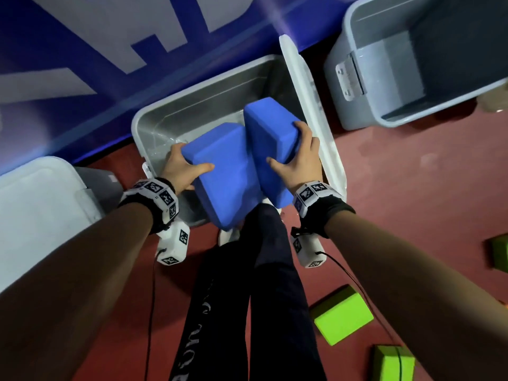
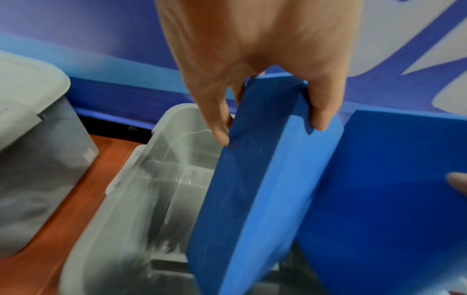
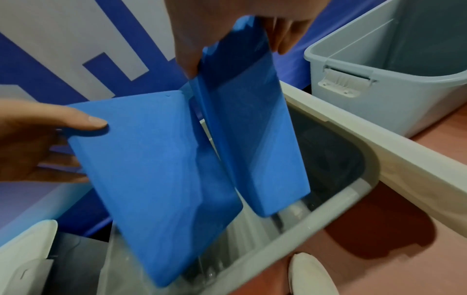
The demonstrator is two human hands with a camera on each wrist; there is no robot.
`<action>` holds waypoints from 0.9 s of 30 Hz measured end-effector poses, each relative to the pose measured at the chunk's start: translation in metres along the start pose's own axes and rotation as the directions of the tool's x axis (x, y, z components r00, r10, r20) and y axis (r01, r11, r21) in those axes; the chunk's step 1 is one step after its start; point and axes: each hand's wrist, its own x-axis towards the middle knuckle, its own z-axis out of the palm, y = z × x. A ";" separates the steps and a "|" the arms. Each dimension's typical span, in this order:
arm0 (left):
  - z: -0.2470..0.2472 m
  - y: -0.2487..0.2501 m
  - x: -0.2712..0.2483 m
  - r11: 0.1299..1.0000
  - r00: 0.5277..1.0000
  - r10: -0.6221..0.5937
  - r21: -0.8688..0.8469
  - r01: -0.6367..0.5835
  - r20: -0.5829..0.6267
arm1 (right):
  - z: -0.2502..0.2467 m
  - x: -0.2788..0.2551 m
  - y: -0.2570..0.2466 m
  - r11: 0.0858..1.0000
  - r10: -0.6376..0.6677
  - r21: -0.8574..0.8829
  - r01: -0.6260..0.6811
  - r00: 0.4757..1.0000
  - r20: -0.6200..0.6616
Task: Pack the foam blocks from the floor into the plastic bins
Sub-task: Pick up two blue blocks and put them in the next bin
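Each hand holds one blue foam block above the open clear-grey bin (image 1: 143, 119). My left hand (image 1: 191, 160) grips the left blue block (image 1: 220, 177) by its near end, thumb on the top face. My right hand (image 1: 288, 149) grips the right blue block (image 1: 268, 133), which is tilted up on edge. The two blocks touch along one side. In the left wrist view my left hand (image 2: 271, 129) pinches its block (image 2: 260, 189) over the bin (image 2: 118, 219). In the right wrist view my right hand (image 3: 235, 57) holds its block (image 3: 250, 135) beside the left block (image 3: 156, 169).
The bin's white lid (image 1: 305, 100) leans against its right side. A second open grey bin (image 1: 362, 78) stands at the back right, and a lidded one (image 1: 41, 204) at the left. Green foam blocks (image 1: 343, 317) lie on the red floor to the right. My legs stand close to the bin.
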 end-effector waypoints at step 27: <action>0.170 -0.019 0.203 0.994 0.917 0.066 0.108 -0.025 -0.394 | 0.138 0.195 0.097 0.948 0.243 0.232 -0.220 0.967 -0.074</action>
